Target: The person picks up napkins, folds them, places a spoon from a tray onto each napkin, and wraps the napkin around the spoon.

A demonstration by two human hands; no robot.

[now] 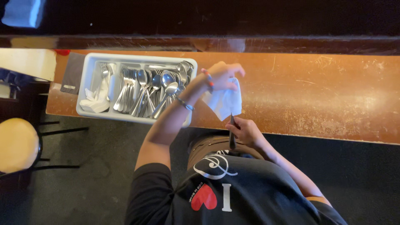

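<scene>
**One head cam, looking straight down**

So there's just the one view here, worn on the person's head and pointed pretty much straight down over their own chest. It's close in: the wooden counter runs across the middle, the dark floor sits near, and a dark ledge lies far. The grey cutlery tray is off to the left.

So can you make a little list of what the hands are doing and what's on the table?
left hand: holds a white cloth above the table edge
right hand: holds a dark-looking piece of cutlery, its upper end in the cloth
tray: white, on the wooden counter
in the tray: spoons, forks, a crumpled white cloth at one end
beside it: round stool
</scene>
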